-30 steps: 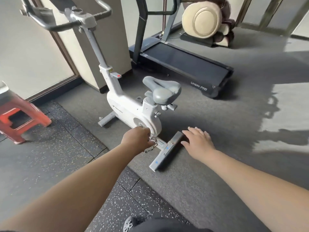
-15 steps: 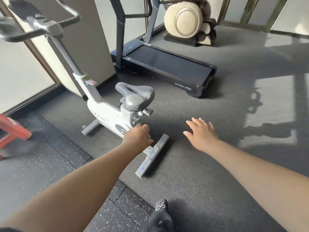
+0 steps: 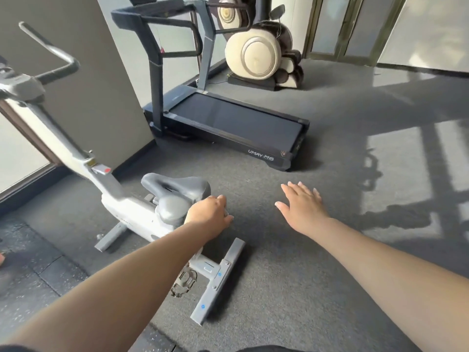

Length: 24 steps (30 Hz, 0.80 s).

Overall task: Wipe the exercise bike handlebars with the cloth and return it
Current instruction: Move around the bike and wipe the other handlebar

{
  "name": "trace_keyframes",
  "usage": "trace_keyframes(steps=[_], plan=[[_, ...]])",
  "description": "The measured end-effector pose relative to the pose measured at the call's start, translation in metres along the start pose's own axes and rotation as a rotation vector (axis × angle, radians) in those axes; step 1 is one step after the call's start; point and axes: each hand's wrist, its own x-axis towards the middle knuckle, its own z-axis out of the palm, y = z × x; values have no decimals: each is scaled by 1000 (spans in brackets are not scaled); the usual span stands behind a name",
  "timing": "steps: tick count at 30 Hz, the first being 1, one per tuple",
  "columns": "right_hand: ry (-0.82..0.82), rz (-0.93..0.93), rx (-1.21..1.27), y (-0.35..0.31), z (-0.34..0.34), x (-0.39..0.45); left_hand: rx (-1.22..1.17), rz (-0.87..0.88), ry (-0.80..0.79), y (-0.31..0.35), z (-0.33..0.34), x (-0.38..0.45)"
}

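Bare hands [image 3: 256, 210] — left curled, right spread

Both bare forearms are being stretched forward and down from the lower edge of the view. The left hand [image 3: 209, 215] is being held knuckles-up, with its fingers curled under (whether anything is being gripped inside them cannot be told). The left arm is being extended from the lower left corner toward the middle. The right hand [image 3: 303, 205] is being held flat, palm down, with its fingers straight and slightly spread and the thumb turned inward. The two hands are being kept apart, at about the same height in the view.
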Motion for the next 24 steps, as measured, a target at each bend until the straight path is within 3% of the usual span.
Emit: trace_keyframes(steps=[7,17,24], plan=[[30,-64,-9,36,-25,92,42,-45,6,15,-1,80],[41,-260,-32,98,-57,248,78,-286,63,36,7,205],[17,-320,15,90,-67,342,160,-349,99,13,-6,248]])
